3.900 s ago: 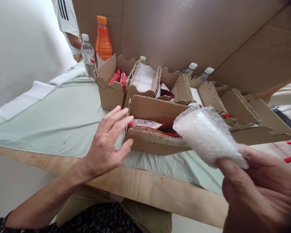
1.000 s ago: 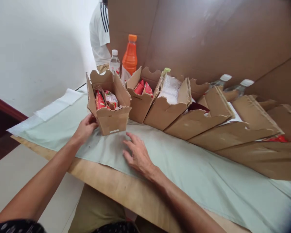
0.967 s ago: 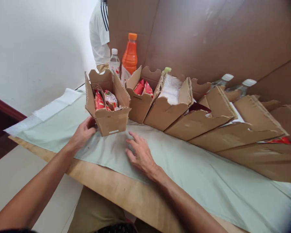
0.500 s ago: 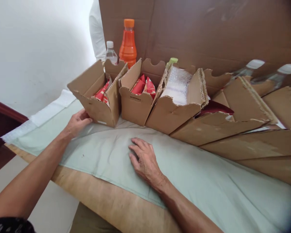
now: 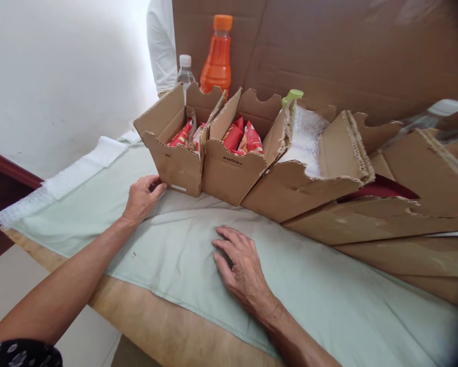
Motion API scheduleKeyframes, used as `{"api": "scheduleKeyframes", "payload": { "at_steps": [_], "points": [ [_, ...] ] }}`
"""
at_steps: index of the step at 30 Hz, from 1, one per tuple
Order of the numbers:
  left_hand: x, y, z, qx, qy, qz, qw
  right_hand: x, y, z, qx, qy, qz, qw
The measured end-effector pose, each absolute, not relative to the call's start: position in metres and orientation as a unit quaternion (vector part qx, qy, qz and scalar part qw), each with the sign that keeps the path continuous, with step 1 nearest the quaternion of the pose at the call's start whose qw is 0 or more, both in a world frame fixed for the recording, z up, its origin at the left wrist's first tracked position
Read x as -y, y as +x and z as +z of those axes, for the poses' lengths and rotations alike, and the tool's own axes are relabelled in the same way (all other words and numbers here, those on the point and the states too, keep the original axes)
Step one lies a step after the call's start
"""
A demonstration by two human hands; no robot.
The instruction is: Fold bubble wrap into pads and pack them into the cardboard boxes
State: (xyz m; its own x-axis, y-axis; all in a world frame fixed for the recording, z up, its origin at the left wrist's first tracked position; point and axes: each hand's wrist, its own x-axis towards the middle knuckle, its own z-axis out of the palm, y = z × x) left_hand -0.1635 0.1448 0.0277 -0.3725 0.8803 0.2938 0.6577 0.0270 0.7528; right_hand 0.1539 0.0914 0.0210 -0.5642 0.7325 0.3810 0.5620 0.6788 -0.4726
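Note:
My left hand [image 5: 142, 196] is at the lower left corner of the leftmost cardboard box [image 5: 175, 168], its thumb at the front face and the fingers bent at the side; the fingertips are partly hidden. Red snack packets [image 5: 182, 133] lie inside this open-topped box. Right beside it stands a second cardboard box [image 5: 229, 176], also with red packets [image 5: 247, 137] in it. My right hand [image 5: 244, 267] rests on the pale green cloth [image 5: 190, 239] in front of the boxes, fingers loosely spread and holding nothing.
More cardboard boxes [image 5: 313, 204] continue to the right, one with bubble wrap [image 5: 307, 137]. Behind them are an orange bottle [image 5: 217, 63], a clear bottle [image 5: 185, 71] and a brown cardboard panel [image 5: 328, 51]. Bubble wrap sheeting [image 5: 72, 171] lies along the left edge. A white sleeve [image 5: 162, 46] shows behind.
The leftmost box has shifted right, closing the gap to the second box, with my left hand following at its corner. My right hand stays on the cloth. The view has shifted slightly.

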Motion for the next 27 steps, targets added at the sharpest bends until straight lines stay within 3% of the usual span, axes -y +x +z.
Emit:
{"api": "scheduleKeyframes", "payload": {
  "at_steps": [8, 19, 27],
  "points": [
    [-0.142, -0.172, 0.026, -0.732, 0.564, 0.377, 0.06, -0.093, 0.153, 0.02, 0.87, -0.371, 0.15, 0.288],
    [-0.133, -0.173, 0.02, -0.655, 0.671, 0.347, -0.037, -0.087, 0.149, 0.022, 0.867, -0.389, 0.162, 0.265],
    [-0.131, -0.158, 0.021, -0.598, 0.745, 0.293, -0.03, -0.085, 0.146, 0.023, 0.876, -0.384, 0.14, 0.258]
  ]
}}
